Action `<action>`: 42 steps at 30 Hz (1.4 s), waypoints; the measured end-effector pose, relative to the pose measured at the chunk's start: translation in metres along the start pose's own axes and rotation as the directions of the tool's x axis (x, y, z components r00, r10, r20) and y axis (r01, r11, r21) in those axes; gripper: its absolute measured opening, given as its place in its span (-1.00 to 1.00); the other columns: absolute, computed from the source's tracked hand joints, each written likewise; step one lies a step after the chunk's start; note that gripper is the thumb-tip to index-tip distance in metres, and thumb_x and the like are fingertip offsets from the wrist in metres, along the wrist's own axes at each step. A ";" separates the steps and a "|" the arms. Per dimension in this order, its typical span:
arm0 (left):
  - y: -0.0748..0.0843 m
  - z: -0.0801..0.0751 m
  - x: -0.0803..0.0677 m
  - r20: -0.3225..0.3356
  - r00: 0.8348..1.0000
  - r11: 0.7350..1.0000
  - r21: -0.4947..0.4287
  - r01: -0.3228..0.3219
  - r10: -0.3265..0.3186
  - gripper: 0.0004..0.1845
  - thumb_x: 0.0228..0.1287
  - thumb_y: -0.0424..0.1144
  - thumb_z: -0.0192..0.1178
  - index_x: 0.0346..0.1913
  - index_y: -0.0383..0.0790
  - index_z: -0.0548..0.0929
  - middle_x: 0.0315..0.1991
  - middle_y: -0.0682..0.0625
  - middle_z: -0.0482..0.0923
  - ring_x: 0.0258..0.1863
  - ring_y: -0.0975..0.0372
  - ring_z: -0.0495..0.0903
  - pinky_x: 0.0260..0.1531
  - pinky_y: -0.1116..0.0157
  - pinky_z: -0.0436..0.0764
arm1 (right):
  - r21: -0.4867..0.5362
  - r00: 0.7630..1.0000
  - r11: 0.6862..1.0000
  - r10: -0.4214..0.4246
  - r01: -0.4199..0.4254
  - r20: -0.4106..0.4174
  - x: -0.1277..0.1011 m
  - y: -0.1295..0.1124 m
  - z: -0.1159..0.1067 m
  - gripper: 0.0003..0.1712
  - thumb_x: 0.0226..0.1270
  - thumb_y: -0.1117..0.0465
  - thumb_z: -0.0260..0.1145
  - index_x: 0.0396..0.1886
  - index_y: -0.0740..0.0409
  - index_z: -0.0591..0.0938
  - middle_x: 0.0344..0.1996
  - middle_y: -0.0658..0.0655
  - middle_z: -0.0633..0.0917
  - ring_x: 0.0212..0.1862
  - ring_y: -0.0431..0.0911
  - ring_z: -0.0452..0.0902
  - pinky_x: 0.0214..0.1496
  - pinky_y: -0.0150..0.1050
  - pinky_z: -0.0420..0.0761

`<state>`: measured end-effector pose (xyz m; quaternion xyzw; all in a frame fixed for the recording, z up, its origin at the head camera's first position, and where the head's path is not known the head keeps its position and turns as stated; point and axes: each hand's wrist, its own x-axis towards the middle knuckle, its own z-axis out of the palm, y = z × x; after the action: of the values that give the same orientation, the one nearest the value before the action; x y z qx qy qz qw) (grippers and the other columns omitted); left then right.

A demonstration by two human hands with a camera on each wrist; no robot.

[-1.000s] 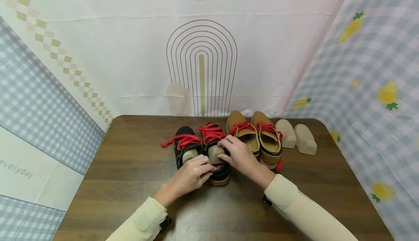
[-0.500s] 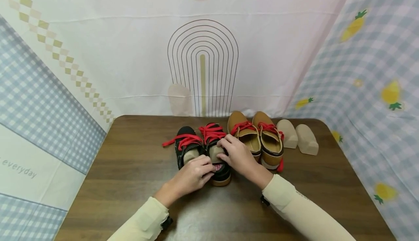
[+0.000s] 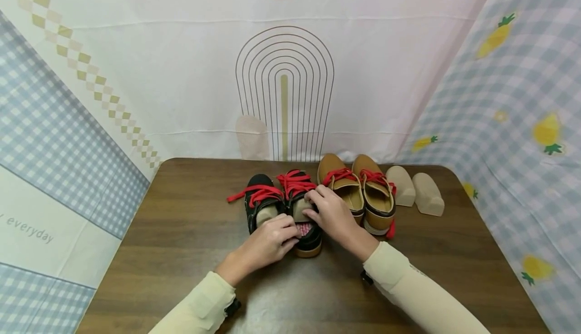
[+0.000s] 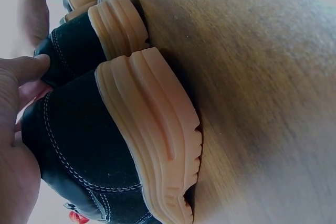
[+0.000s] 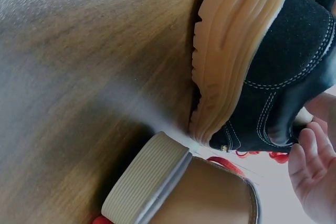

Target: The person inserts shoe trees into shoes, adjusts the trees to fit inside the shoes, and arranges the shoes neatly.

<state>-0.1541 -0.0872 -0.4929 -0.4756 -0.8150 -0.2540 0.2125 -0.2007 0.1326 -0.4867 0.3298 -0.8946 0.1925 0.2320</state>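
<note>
Right-hand black shoe [image 5: 281, 59] on table [image 3: 181, 233] beside tan shoes [image 3: 374, 208], long axis running away from person, toe wallward. Left hand [image 3: 271, 238] pinches its heel [image 3: 309, 247]; right hand [image 3: 334, 214] at beige insert [image 3: 301, 212], grip unclear.

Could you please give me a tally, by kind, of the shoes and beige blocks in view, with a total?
Black shoes: 2
Tan shoes: 2
Beige blocks inside the black shoes, partly hidden: 2
Loose beige blocks beside the tan shoes: 2
Total: 8
</note>
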 end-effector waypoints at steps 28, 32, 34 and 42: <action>-0.002 -0.002 -0.002 0.015 1.000 1.000 0.025 -0.014 0.013 -0.86 0.19 -0.36 0.48 -0.30 -0.11 0.70 -0.29 0.09 0.56 -0.25 0.27 0.56 -0.22 0.36 0.60 | -0.086 0.994 0.996 -0.025 0.016 -0.103 0.001 0.002 0.014 -0.59 0.06 0.10 0.68 -0.30 0.07 0.58 -0.43 0.00 0.55 -0.38 -0.06 0.48 -0.37 -0.19 0.57; -0.003 -0.001 -0.002 -0.002 1.000 0.999 0.026 -0.028 0.028 -0.86 0.17 -0.36 0.49 -0.31 -0.12 0.71 -0.29 0.09 0.57 -0.25 0.27 0.57 -0.22 0.37 0.61 | -0.078 0.995 0.997 -0.017 0.009 -0.096 0.001 0.002 0.015 -0.60 0.07 0.12 0.68 -0.31 0.07 0.58 -0.43 0.00 0.55 -0.38 -0.07 0.47 -0.37 -0.20 0.56; -0.003 0.000 -0.002 -0.013 0.999 0.999 0.024 -0.035 0.036 -0.86 0.17 -0.36 0.49 -0.31 -0.13 0.71 -0.29 0.09 0.57 -0.25 0.28 0.57 -0.21 0.38 0.61 | -0.067 0.996 0.998 -0.007 0.002 -0.087 0.000 0.003 0.014 -0.62 0.09 0.11 0.67 -0.31 0.06 0.59 -0.42 -0.01 0.55 -0.37 -0.09 0.47 -0.36 -0.21 0.55; 0.000 0.001 -0.002 -0.058 0.997 0.998 0.031 -0.046 0.048 -0.86 0.18 -0.37 0.48 -0.24 -0.17 0.74 -0.21 0.06 0.64 -0.15 0.26 0.63 -0.10 0.38 0.66 | 0.021 0.996 0.999 0.050 -0.049 -0.070 -0.006 0.008 0.004 -0.66 0.09 0.13 0.67 -0.29 0.03 0.64 -0.40 -0.03 0.57 -0.34 -0.16 0.50 -0.35 -0.25 0.59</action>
<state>-0.1530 -0.0879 -0.4949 -0.4839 -0.8006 -0.2506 0.2492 -0.2034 0.1388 -0.4949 0.3028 -0.8919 0.2182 0.2556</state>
